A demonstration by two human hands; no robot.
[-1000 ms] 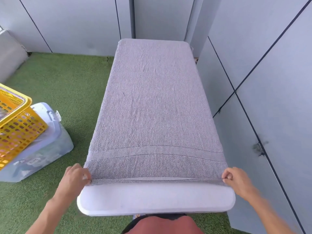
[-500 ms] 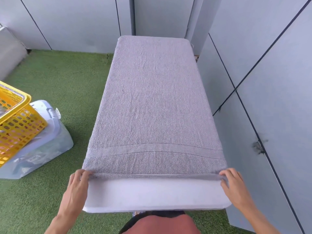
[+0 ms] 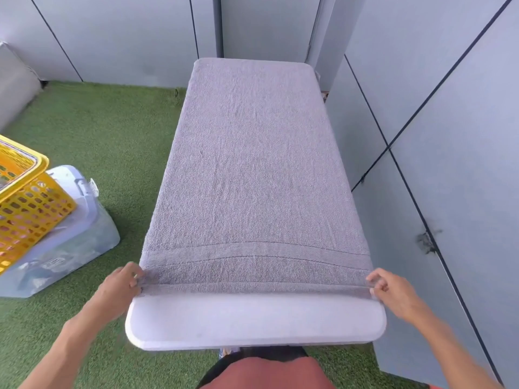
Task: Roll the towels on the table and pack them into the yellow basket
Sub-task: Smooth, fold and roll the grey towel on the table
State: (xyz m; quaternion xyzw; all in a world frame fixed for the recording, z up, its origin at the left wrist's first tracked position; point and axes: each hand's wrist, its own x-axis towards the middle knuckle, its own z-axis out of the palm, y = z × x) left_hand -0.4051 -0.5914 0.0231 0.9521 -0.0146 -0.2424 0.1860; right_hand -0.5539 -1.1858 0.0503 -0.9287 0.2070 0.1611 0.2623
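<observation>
A grey towel (image 3: 252, 169) lies spread flat along the white table (image 3: 252, 321), covering it up to a bare strip at the near end. My left hand (image 3: 119, 290) pinches the towel's near left corner. My right hand (image 3: 393, 293) pinches the near right corner. The near hem is lifted slightly and turned over between the two hands. The yellow basket (image 3: 25, 203) stands at the left edge, on top of a clear lidded bin.
A clear plastic storage bin (image 3: 70, 248) sits on green artificial turf (image 3: 118, 141) left of the table. Grey panel walls close in on the right side and behind the table. A grey cushion edge (image 3: 14, 88) shows at far left.
Both hands took a new grip on the near corners, and the hem moved a little away from me and began to fold over. The bare strip of table grew slightly.
</observation>
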